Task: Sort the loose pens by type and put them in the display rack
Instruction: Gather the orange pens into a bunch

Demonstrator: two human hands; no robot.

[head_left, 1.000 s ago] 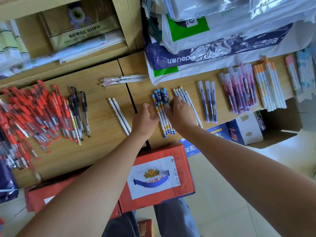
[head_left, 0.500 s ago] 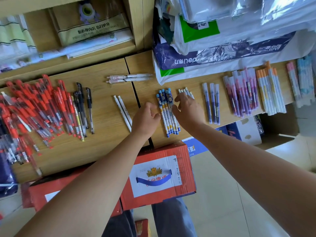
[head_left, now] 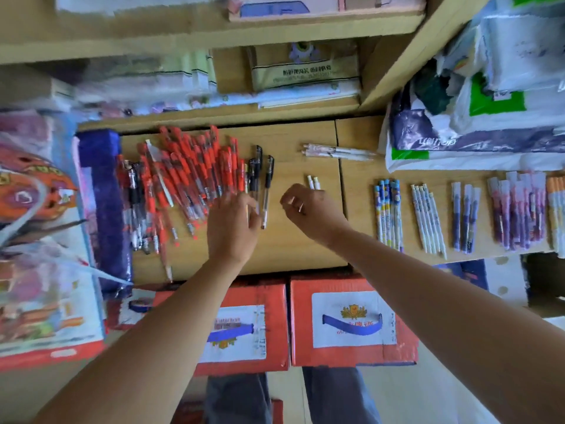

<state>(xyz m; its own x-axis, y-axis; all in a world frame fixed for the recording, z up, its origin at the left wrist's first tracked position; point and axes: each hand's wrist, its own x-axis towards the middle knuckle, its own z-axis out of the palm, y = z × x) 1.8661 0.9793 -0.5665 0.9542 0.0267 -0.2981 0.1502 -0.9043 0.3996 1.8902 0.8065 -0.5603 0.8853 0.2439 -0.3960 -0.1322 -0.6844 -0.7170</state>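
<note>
Sorted pen rows line the worktop while the red pen heap lies unsorted, left hand spread-fingered at its edge, right hand loosely curled, apparently empty.

The left hand reaches with spread fingers over the near edge of a heap of red pens, its fingertips at the black pens beside the heap; the right hand, fingers loosely curled, hangs just beside it, covering the near ends of two white pens. Farther right on the wooden table lie sorted rows: blue patterned pens, then slim white pens; two red boxes stand below the table edge.
</note>
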